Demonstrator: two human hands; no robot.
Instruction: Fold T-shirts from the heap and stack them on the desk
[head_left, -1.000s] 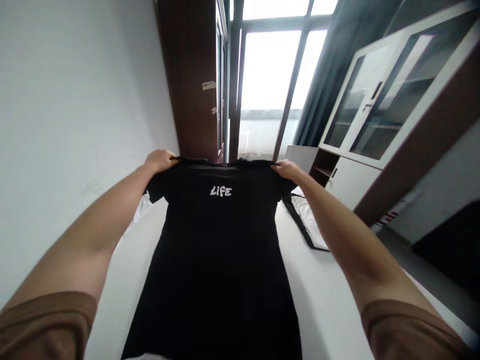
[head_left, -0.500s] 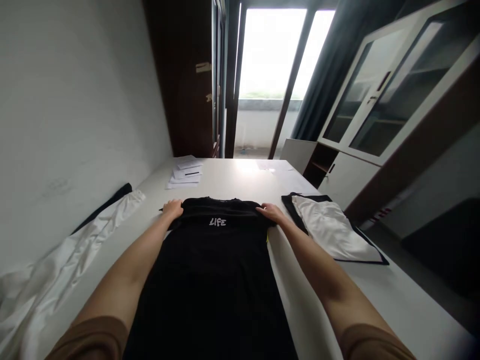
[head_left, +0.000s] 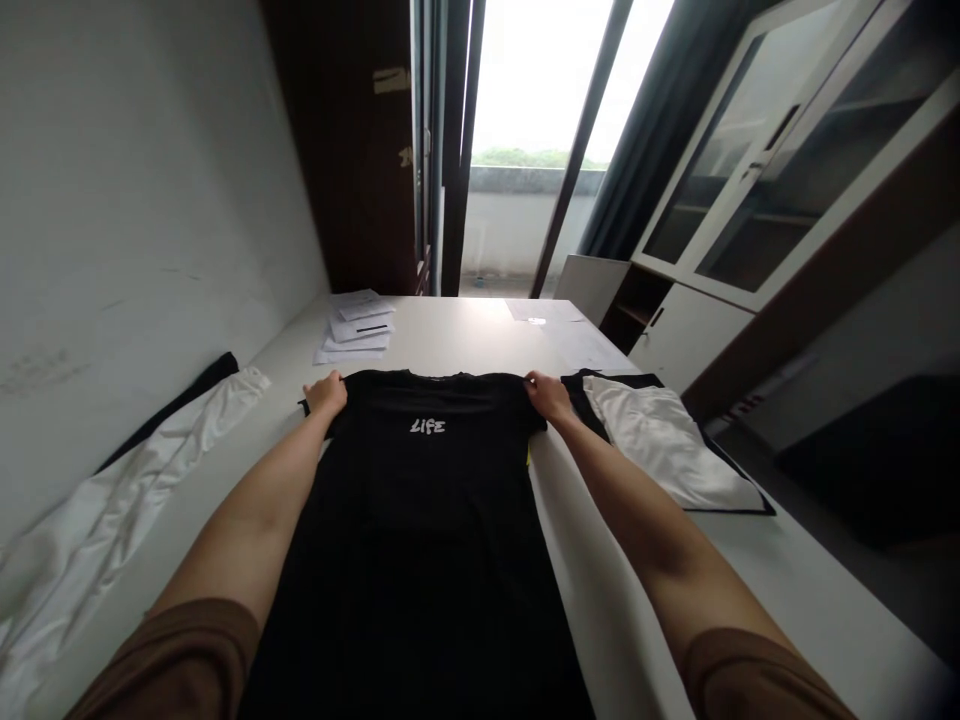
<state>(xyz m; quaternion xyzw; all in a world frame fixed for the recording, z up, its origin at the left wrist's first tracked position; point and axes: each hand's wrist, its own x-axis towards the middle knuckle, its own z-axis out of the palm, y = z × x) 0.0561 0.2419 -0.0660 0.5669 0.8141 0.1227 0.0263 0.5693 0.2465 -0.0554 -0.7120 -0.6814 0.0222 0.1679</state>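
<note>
A black T-shirt (head_left: pixel 435 520) with small white lettering lies spread over the white table, its collar at the far end and its body running down past the bottom of the view. My left hand (head_left: pixel 327 392) is closed on the shirt's far left shoulder. At the far right shoulder, my right hand (head_left: pixel 547 394) pinches the cloth. Between the two hands the collar edge is stretched nearly straight. A bit of yellow shows beside the shirt's right edge, below the sleeve.
Folded white and black cloth (head_left: pixel 667 440) lies to the right. Crumpled white cloth (head_left: pixel 142 500) and a black piece (head_left: pixel 176 405) run along the left wall. Papers (head_left: pixel 356 328) rest at the table's far left; a cabinet (head_left: pixel 694 340) stands beyond the right edge.
Both hands, still holding the shoulders, have drawn the shirt's top edge flatter and smoother. The folds below the collar have opened out. The camera view has shifted slightly.
</note>
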